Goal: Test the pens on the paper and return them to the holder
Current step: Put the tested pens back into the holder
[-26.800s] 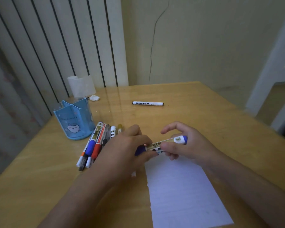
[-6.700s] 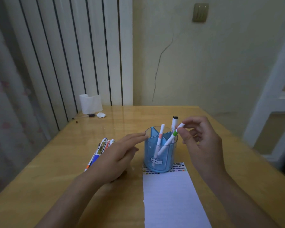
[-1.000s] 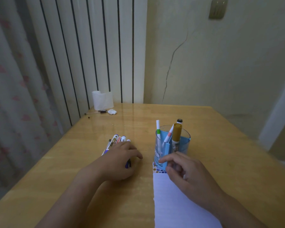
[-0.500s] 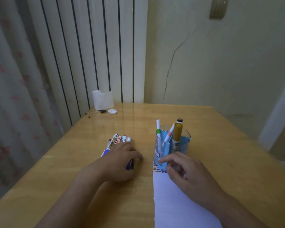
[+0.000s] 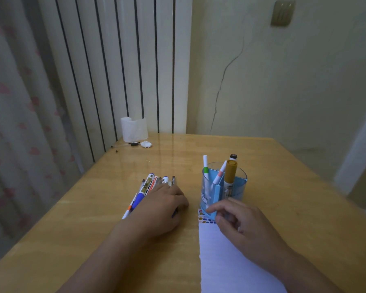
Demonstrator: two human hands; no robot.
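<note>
Our left hand (image 5: 160,210) lies palm down on the row of pens (image 5: 145,192) on the counter (image 5: 93,218), left of the holder; its fingers curl over the pens' near ends, and a dark pen shows under the fingertips, but we cannot tell whether they grasp it or only rest on it. Our right hand (image 5: 239,225) hovers over the far end of the paper (image 5: 224,269), just in front of the holder (image 5: 222,189), with the fingers loosely curled and nothing in them. The paper lies toward the near edge, its far end touching the holder's base, with a band of small colour marks (image 5: 205,218) there. The blue holder stands near the middle of the counter with four pens upright in it: a green-banded one (image 5: 205,168), a pink-banded one (image 5: 220,173), a gold marker (image 5: 229,172) and a black-capped one (image 5: 233,156). At the far left corner stand a paper roll (image 5: 133,129) and a crumpled scrap (image 5: 146,144).
</note>
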